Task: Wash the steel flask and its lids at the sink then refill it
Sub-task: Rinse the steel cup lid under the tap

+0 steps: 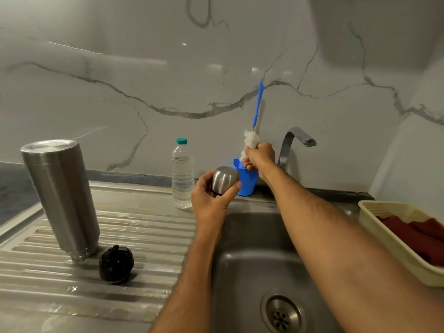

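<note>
Steel: 1 flask (61,195), 1 cap (224,180) gripped by left hand (211,200) | right hand (259,158) grips 1 brush (249,140)

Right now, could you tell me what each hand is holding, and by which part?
The left hand grips the steel cup lid around its side. The right hand grips the bottle brush by its white bristle head.

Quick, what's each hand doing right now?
Left hand: holding the steel cap.
Right hand: gripping the brush by its white head, over the blue cup.
</note>
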